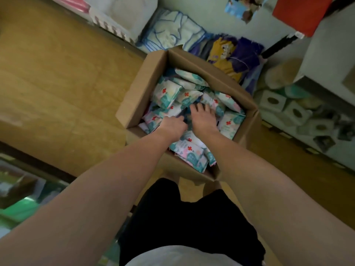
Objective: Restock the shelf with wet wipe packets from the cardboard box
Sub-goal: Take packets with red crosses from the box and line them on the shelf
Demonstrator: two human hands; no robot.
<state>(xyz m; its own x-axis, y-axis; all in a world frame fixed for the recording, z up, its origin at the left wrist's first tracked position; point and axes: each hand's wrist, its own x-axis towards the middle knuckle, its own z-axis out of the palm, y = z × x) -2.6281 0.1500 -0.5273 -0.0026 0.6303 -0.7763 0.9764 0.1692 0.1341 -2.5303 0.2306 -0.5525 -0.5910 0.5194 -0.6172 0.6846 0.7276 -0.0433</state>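
Cardboard box (138,96) holds jumbled packets (167,96); left hand (172,126) grips one, right hand (202,117) spread.

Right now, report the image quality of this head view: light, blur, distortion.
Head view: dim, warm, greenish light without glare; wide-angle lens bends the floor and shelf lines at the edges; both hands, left hand and right hand, in the cardboard box look soft; wet wipe packets are readable as patterned packs, print illegible; shelf goods at right smeared.

No legible text or labels anywhere.
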